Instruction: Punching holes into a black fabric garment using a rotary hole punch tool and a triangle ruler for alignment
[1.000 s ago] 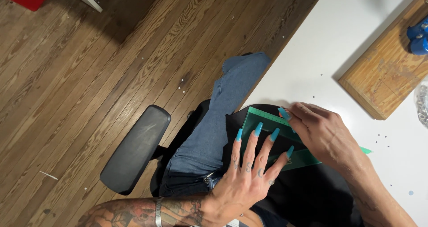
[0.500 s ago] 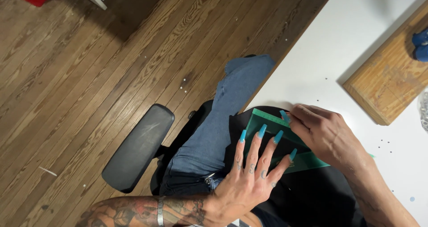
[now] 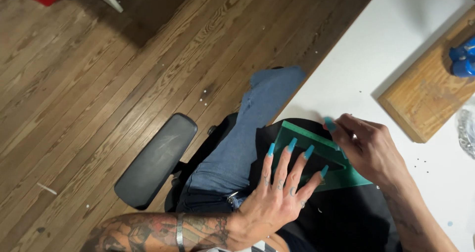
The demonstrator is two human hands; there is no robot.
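The fingers (image 3: 289, 155) of the left hand (image 3: 277, 202) are spread flat, long turquoise nails forward, pressing down on a green triangular ruler (image 3: 316, 158) without gripping it. The right hand (image 3: 368, 150) curls over the ruler's far edge, fingertips pinching or steadying that side; how firmly, I cannot tell from here. The ruler lies on a black sheet (image 3: 341, 217) draped over the person's lap and the edge of the white surface (image 3: 396, 59). It looks like stiff, thin plastic, light and likely slippery on the fabric, so I would judge it best held by flat pressure across its body or by its outer edges. Beyond the hands, a wooden board (image 3: 425, 96) sits on the surface with blue bottles (image 3: 464, 59) on it. A black chair armrest (image 3: 158, 158) juts over the wooden floor (image 3: 99, 84).
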